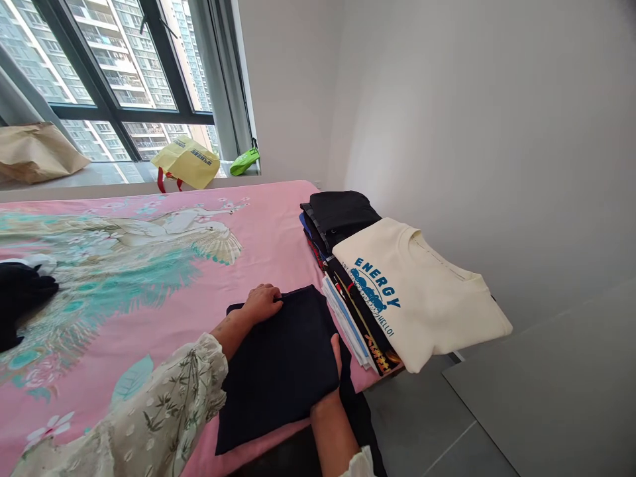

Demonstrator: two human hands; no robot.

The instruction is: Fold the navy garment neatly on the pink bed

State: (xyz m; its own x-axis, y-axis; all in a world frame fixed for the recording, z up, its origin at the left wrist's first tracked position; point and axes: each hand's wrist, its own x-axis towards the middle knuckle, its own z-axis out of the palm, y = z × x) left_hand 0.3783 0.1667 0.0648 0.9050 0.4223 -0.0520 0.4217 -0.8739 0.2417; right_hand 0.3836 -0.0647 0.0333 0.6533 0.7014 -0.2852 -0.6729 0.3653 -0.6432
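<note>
A dark navy garment [281,371], folded into a rough rectangle, lies in front of me at the bed's near edge; its kind I cannot make out. My left hand [262,303] rests at its far edge, fingers curled on the cloth. At the near right corner my right hand [328,394] grips the side, most of its fingers hidden by the cloth. More dark cloth hangs beside my right wrist. Just to the right stands a stack of folded clothes, topped by a cream T-shirt [422,291] with blue "ENERGY" print and, behind it, a folded black garment [342,215].
A pink flowered bedsheet [278,218] covers the bed. Black clothing [22,298] lies at the far left. On the windowsill sit a brown paper bag [40,152], a yellow bag [189,162] and a green pouch [244,161]. Grey floor [417,411] borders the bed's right side.
</note>
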